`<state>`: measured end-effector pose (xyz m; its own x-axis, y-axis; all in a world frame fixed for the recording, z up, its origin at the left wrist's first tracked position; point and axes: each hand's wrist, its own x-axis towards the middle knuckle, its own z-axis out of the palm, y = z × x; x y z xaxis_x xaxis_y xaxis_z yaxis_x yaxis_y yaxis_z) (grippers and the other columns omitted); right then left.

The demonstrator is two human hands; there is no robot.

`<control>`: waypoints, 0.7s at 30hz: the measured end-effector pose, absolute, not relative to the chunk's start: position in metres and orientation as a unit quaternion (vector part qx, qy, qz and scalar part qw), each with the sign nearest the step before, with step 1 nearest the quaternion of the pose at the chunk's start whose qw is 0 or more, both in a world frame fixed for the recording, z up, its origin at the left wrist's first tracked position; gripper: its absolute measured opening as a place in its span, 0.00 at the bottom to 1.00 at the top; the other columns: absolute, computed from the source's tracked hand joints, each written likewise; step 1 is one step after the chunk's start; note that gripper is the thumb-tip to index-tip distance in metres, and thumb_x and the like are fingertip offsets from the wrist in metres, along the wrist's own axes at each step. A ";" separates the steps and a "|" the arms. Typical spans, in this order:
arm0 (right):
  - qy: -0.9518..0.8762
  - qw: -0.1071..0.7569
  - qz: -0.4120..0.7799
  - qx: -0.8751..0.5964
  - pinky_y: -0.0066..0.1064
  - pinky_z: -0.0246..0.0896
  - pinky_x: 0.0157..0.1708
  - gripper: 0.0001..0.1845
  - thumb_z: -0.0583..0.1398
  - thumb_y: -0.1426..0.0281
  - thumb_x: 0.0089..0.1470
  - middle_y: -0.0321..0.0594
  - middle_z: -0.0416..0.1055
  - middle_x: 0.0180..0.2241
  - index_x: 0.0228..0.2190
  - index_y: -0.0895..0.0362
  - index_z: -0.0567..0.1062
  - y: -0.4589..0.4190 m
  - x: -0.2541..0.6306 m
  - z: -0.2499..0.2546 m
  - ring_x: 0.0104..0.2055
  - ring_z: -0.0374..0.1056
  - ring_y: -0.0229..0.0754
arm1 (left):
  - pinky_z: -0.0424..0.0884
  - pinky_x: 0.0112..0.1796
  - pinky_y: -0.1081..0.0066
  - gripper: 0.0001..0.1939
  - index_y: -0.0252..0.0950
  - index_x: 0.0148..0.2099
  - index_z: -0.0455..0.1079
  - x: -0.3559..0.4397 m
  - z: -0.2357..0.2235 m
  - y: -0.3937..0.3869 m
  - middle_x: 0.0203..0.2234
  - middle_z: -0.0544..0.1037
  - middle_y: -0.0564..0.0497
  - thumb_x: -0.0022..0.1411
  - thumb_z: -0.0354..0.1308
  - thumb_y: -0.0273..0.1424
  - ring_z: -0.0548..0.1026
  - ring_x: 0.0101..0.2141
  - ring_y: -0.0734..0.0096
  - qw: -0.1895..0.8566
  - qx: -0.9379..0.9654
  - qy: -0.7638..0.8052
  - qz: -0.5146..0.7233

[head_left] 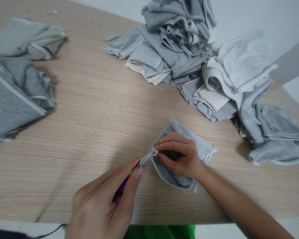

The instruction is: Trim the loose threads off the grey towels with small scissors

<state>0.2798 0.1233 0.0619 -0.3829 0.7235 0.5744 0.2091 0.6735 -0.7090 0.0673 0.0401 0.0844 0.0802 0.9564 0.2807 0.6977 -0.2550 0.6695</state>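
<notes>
My left hand (pixel 104 199) is closed around a small pair of thread snips (pixel 145 160), most of which my fingers hide; a bit of purple shows inside the grip. The snips' metal tips meet the edge of a small grey fabric piece (pixel 201 141). On that same edge my right hand (pixel 180 154) pinches the cloth between thumb and fingertips. The fabric piece lies on the table under my right hand, with a curved rim on its left side and pointed corners at right and bottom.
Grey fabric pieces (pixel 17 83) lie at the left. A tall heap of grey cloth (pixel 174 43) stands at the back, and more grey and off-white pieces (pixel 239 73) spread to the right. Small scraps dot the wooden table (pixel 84 109). Something green (pixel 161 231) shows below the front edge.
</notes>
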 end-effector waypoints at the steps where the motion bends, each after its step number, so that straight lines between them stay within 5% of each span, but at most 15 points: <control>1: -0.785 0.470 0.274 -0.296 0.36 0.73 0.36 0.06 0.64 0.75 0.56 0.44 0.80 0.34 0.37 0.57 0.79 0.123 0.280 0.062 0.36 0.75 0.41 | 0.77 0.35 0.77 0.13 0.51 0.53 0.73 0.067 0.084 0.041 0.40 0.83 0.59 0.66 0.59 0.38 0.82 0.33 0.74 0.187 0.710 0.583 0.347; 12: -0.784 0.469 0.277 -0.298 0.37 0.74 0.37 0.08 0.64 0.75 0.55 0.44 0.80 0.35 0.38 0.56 0.79 0.123 0.281 0.059 0.37 0.76 0.42 | 0.78 0.34 0.76 0.12 0.53 0.51 0.75 0.066 0.085 0.044 0.38 0.84 0.62 0.65 0.60 0.39 0.82 0.28 0.74 0.178 0.703 0.590 0.355; 21: -0.787 0.466 0.281 -0.291 0.36 0.73 0.38 0.07 0.64 0.75 0.55 0.44 0.79 0.35 0.38 0.56 0.79 0.124 0.280 0.060 0.38 0.75 0.41 | 0.80 0.39 0.70 0.13 0.52 0.50 0.78 0.044 0.078 0.054 0.40 0.85 0.59 0.64 0.61 0.43 0.83 0.36 0.67 0.171 0.654 0.640 0.366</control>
<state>0.2803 0.1236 0.0599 -0.3954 0.7201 0.5702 0.1966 0.6728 -0.7133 0.0436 0.0545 0.0783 -0.0866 0.9617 0.2602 0.7111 -0.1232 0.6922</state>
